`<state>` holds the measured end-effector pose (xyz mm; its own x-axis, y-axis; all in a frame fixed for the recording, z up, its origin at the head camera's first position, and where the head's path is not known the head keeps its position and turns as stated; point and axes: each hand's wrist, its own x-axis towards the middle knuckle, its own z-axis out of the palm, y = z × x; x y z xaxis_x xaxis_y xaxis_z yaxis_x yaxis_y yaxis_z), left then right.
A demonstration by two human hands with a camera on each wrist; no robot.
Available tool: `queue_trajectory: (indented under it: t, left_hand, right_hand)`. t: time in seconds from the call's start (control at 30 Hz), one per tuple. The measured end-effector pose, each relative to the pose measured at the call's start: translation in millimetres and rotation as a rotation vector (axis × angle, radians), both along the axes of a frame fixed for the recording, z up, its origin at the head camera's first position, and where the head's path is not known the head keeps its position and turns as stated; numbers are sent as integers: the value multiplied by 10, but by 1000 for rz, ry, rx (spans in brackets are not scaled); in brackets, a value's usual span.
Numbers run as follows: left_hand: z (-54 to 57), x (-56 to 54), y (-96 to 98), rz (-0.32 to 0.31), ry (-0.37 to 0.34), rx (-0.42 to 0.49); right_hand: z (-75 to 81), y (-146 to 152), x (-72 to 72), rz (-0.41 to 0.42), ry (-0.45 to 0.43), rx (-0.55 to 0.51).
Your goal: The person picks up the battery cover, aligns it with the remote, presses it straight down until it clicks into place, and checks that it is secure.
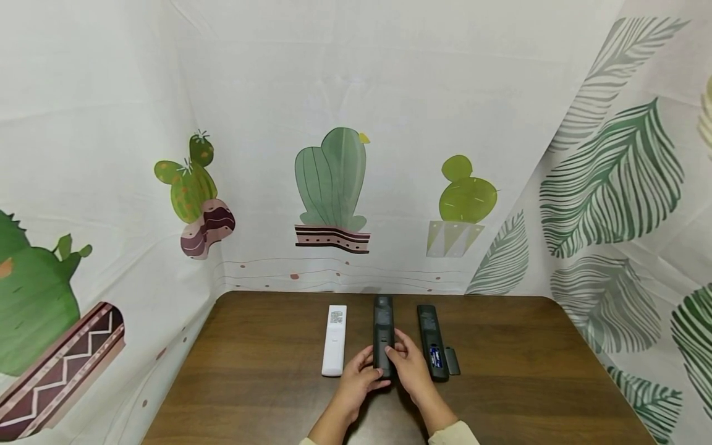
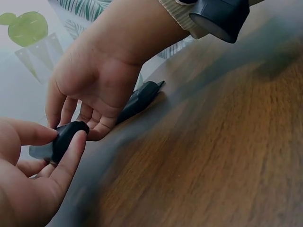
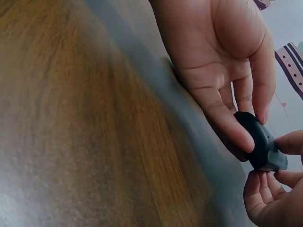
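Note:
A black remote control [image 1: 384, 324] lies back side up between my two hands, its battery cover facing me. My left hand [image 1: 357, 382] grips its near end from the left, thumb close to the bottom corner. From the right, my right hand [image 1: 413, 369] holds the same end, its thumb on the battery cover [image 1: 382, 355]. In the left wrist view the end of the remote [image 2: 67, 137] sits between the fingers of both hands. The right wrist view shows that rounded end [image 3: 255, 137] as well, with fingertips on its sides.
A white remote [image 1: 334, 340] lies face down on the wooden table [image 1: 250, 371] to the left. On the right is another black remote [image 1: 429, 324], its battery compartment uncovered with blue batteries [image 1: 436, 356] inside. Its loose cover [image 1: 453, 360] lies beside it. A patterned cloth [image 1: 400, 123] hangs behind.

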<state>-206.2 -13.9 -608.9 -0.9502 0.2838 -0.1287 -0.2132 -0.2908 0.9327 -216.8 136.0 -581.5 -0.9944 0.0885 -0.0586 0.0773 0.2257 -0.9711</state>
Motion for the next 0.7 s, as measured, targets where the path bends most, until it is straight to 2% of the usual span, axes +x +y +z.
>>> queue_trajectory:
  t: [0.17,0.47,0.7]
  left_hand:
    - [38,20,3,1,36,-44]
    - [33,29,23,47,50,-70]
    - [30,41,14,63,57,-144]
  right_hand:
    - [-21,12,-16,9,-2,8]
    - [-62,17,-50,11,-9,32]
    - [-85,23,-65,16,-22,80]
